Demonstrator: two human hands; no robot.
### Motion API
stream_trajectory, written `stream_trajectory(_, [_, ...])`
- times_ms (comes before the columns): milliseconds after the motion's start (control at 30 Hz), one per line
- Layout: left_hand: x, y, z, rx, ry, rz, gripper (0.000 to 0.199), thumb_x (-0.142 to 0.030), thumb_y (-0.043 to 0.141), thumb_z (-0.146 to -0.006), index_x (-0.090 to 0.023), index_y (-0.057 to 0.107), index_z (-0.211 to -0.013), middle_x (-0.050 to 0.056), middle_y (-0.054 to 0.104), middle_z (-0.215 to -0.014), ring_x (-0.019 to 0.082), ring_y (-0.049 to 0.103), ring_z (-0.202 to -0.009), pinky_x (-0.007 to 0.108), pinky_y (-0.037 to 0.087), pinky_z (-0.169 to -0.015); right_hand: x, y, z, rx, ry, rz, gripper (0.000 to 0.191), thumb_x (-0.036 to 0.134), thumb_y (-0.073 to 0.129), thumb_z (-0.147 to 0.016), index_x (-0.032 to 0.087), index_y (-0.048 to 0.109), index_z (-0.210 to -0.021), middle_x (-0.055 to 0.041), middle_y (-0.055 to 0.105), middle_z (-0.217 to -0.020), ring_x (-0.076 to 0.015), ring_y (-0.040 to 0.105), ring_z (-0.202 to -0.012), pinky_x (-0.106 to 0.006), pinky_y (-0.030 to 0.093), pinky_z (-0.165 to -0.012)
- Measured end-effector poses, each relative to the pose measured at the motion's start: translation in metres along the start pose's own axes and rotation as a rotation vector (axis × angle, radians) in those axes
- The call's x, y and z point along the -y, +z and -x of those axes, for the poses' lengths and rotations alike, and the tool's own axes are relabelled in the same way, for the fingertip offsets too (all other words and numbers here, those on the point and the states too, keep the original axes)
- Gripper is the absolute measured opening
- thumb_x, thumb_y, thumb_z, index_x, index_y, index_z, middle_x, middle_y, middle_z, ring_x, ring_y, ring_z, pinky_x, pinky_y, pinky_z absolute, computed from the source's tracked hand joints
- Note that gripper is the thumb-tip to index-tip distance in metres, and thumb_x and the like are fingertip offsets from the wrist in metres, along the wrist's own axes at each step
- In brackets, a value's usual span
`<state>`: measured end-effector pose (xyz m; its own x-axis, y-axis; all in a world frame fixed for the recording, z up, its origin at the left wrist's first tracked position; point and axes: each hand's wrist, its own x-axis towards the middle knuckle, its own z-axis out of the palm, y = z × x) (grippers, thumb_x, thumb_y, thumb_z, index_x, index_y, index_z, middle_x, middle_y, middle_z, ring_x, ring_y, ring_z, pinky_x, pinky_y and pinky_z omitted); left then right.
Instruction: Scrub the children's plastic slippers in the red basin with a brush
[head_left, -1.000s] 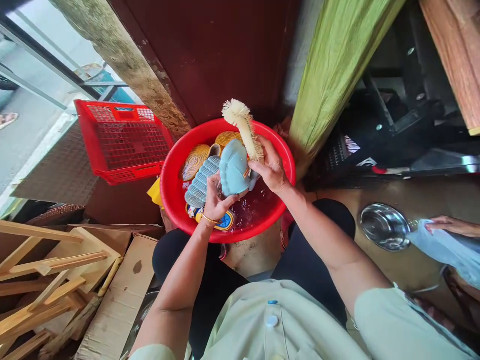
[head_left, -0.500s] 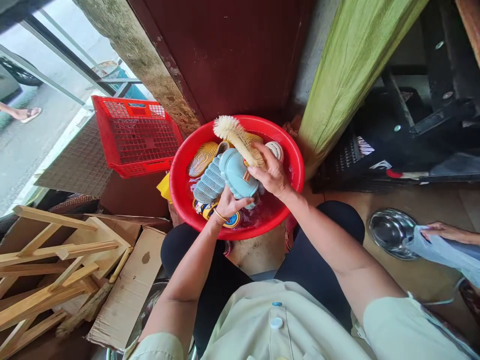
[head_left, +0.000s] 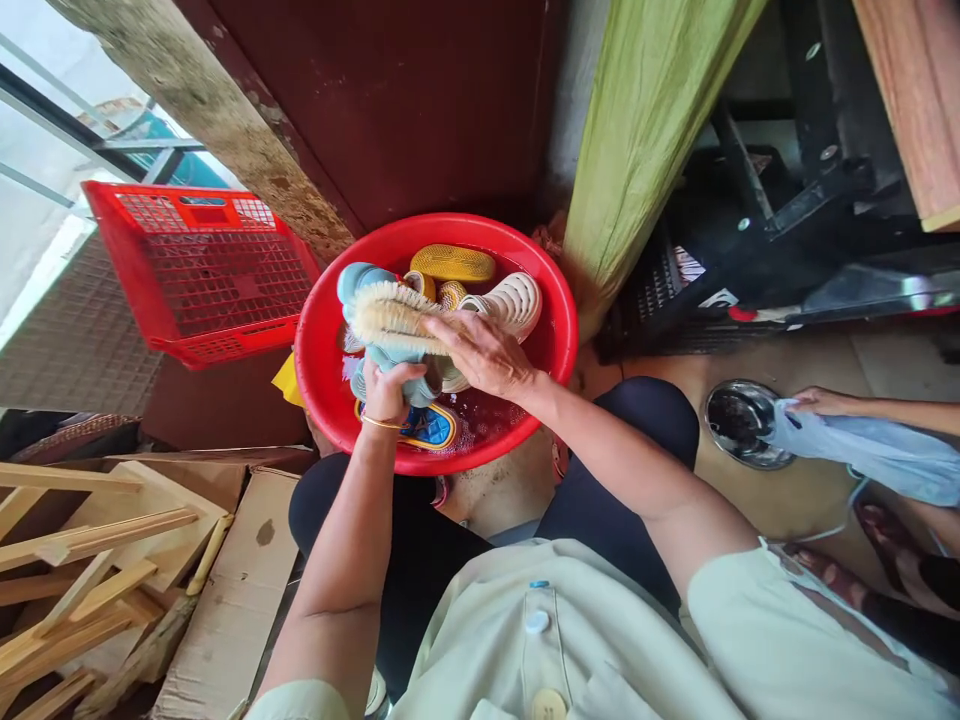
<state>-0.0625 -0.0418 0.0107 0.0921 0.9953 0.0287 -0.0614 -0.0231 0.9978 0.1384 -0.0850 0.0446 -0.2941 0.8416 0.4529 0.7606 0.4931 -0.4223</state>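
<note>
A light-blue slipper (head_left: pixel 358 283) is clamped in the left hand (head_left: pixel 390 392) and pressed against the pale bristles of a scrub brush (head_left: pixel 390 318). The right hand (head_left: pixel 480 355) lies close beside it, fingers stretched over the brush. Both work over the water in a red plastic basin (head_left: pixel 450 228), where a white shoe (head_left: pixel 514 303), a yellow shoe (head_left: pixel 452 263) and a blue sneaker (head_left: pixel 427 425) lie. A red plastic crate (head_left: pixel 202 270) stands left of the basin; to the right, another person's hand (head_left: pixel 817 402) grips a plastic bag (head_left: pixel 847 445) beside a steel bowl (head_left: pixel 742 423).

Hands (head_left: pixel 480 355) scrub a blue shoe (head_left: pixel 358 282) (bristle brush (head_left: pixel 390 318)).
</note>
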Motion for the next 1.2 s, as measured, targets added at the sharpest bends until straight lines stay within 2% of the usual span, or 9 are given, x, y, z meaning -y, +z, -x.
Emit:
stream_trajectory(133, [-0.004, 0.003, 0.003, -0.098, -0.009, 0.109, 0.057, -0.023, 0.076, -0.057, -0.021, 0.065, -0.113, -0.001, 0.068, -0.093, 0.017, 0.062, -0.083, 0.031, 0.054, -0.083, -0.012, 0.005, -0.004, 0.037, 0.097, 0.090, 0.056, 0.017, 0.032, -0.105, 0.028, 0.047, -0.158, -0.0136, 0.062, -0.132, -0.0296, 0.055, -0.123, -0.050, 0.048, -0.110])
stream_trajectory(267, [-0.009, 0.008, 0.005, -0.103, -0.052, 0.122, 0.065, -0.022, 0.076, -0.056, -0.022, 0.064, -0.119, -0.001, 0.070, -0.099, 0.017, 0.063, -0.084, 0.030, 0.054, -0.082, -0.013, 0.006, -0.006, 0.053, 0.124, 0.092, 0.057, 0.017, 0.032, -0.105, 0.028, 0.042, -0.161, -0.0136, 0.060, -0.136, -0.0293, 0.055, -0.125, -0.046, 0.049, -0.109])
stream_trajectory(500, [-0.008, 0.010, 0.006, -0.105, -0.053, 0.139, 0.057, -0.024, 0.081, -0.059, -0.021, 0.065, -0.114, 0.001, 0.070, -0.103, 0.018, 0.066, -0.091, 0.032, 0.056, -0.090, 0.004, 0.004, -0.002, 0.030, 0.064, 0.094, 0.054, 0.018, 0.032, -0.106, 0.021, 0.045, -0.159, -0.0136, 0.063, -0.134, -0.0280, 0.057, -0.126, -0.046, 0.048, -0.112])
stream_trajectory(667, [-0.007, 0.010, 0.006, -0.078, -0.042, 0.220, 0.039, -0.041, 0.078, -0.074, -0.021, 0.068, -0.105, 0.006, 0.073, -0.108, 0.024, 0.070, -0.106, 0.037, 0.057, -0.098, 0.006, 0.011, -0.002, 0.051, -0.019, 0.126, 0.057, 0.021, 0.037, -0.106, 0.034, 0.040, -0.161, -0.0099, 0.062, -0.136, -0.0289, 0.056, -0.127, -0.047, 0.051, -0.110])
stream_trajectory(767, [-0.007, 0.008, 0.006, -0.090, -0.087, 0.207, 0.043, -0.044, 0.080, -0.073, -0.020, 0.069, -0.107, 0.007, 0.075, -0.110, 0.027, 0.071, -0.108, 0.040, 0.058, -0.098, -0.010, 0.015, -0.012, 0.058, 0.130, 0.149, 0.059, 0.018, 0.034, -0.105, 0.036, 0.040, -0.161, -0.0116, 0.063, -0.130, -0.0301, 0.060, -0.118, -0.047, 0.055, -0.101])
stream_trajectory(900, [-0.009, 0.007, 0.006, -0.089, -0.117, 0.167, 0.050, -0.042, 0.083, -0.070, -0.021, 0.068, -0.113, 0.007, 0.075, -0.108, 0.029, 0.072, -0.107, 0.041, 0.059, -0.097, -0.022, 0.008, -0.023, -0.011, 0.367, 0.123, 0.058, 0.017, 0.026, -0.105, 0.025, 0.046, -0.159, -0.0150, 0.063, -0.130, -0.0293, 0.063, -0.112, -0.046, 0.055, -0.099])
stream_trajectory(1000, [-0.009, 0.009, 0.006, -0.036, -0.145, 0.169, 0.054, -0.038, 0.084, -0.068, -0.023, 0.067, -0.117, 0.006, 0.075, -0.106, 0.027, 0.072, -0.103, 0.041, 0.060, -0.094, -0.007, 0.002, -0.021, -0.037, 0.269, 0.065, 0.056, 0.024, 0.026, -0.108, 0.026, 0.044, -0.160, -0.0133, 0.061, -0.135, -0.0280, 0.063, -0.111, -0.042, 0.055, -0.098])
stream_trajectory(1067, [-0.006, 0.011, 0.006, -0.022, -0.177, 0.176, 0.055, -0.036, 0.082, -0.068, -0.023, 0.067, -0.119, 0.005, 0.075, -0.104, 0.025, 0.073, -0.098, 0.040, 0.060, -0.092, 0.005, 0.002, -0.018, 0.024, 0.211, 0.071, 0.055, 0.026, 0.029, -0.107, 0.030, 0.044, -0.160, -0.0129, 0.062, -0.133, -0.0283, 0.066, -0.103, -0.042, 0.058, -0.090])
stream_trajectory(1200, [0.002, 0.013, 0.009, -0.018, -0.210, 0.177, 0.061, -0.034, 0.081, -0.067, -0.021, 0.066, -0.125, 0.004, 0.075, -0.101, 0.022, 0.072, -0.088, 0.037, 0.061, -0.087, -0.003, 0.009, -0.016, 0.104, 0.374, 0.138, 0.057, 0.016, 0.034, -0.102, 0.025, 0.050, -0.156, -0.0168, 0.067, -0.119, -0.0284, 0.069, -0.091, -0.044, 0.058, -0.082])
